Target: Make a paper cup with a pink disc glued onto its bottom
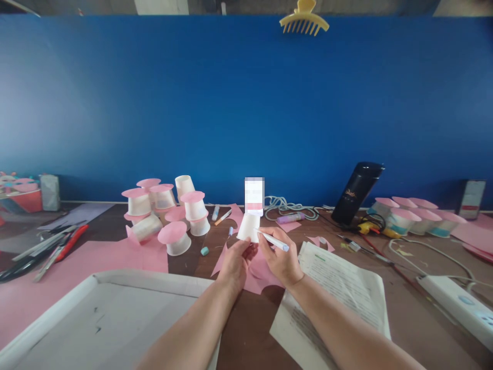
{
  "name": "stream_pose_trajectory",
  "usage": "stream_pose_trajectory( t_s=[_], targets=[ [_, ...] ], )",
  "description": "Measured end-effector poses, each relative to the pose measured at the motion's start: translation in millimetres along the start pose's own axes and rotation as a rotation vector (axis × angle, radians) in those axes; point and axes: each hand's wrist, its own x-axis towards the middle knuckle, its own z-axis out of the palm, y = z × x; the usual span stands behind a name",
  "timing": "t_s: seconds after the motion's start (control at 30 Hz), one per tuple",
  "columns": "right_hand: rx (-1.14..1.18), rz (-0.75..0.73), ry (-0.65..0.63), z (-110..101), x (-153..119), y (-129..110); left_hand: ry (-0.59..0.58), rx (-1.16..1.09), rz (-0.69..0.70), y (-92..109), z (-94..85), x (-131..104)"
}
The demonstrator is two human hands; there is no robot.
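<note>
My left hand (239, 258) grips a white paper cup (248, 227), tilted, by its lower end. In my right hand (280, 258) is a white marker (275, 239), its tip at the right side of the cup. I cannot tell whether the tip touches the cup. Cut pink paper (258, 277) lies under both hands. Left of them stand several white cups with pink paper discs, one of them a cup (178, 239) near a small teal cap (204, 251). Just behind the held cup, a phone (254, 192) with a blurred screen stands upright.
An open white box lid (127, 308) fills the front left, near scissors and a red-handled cutter (72, 242). Printed sheets (346, 288) lie under my right forearm. Rightward are a black bottle (356, 192), a glue gun's cable, more disc-topped cups (423, 221) and a power strip (458, 303).
</note>
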Motion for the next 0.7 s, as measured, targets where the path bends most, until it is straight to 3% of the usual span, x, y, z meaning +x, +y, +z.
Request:
stream_pose_trajectory(
  t_s=[0.3,0.7],
  targets=[
    [-0.013,-0.01,0.001,0.6,0.3,0.7,-0.073,0.023,0.029,-0.4,-1.6,0.7],
    [-0.013,0.004,-0.018,0.1,-1.6,0.8,-0.087,0.046,0.038,-2.4,-3.8,2.5]
  ],
)
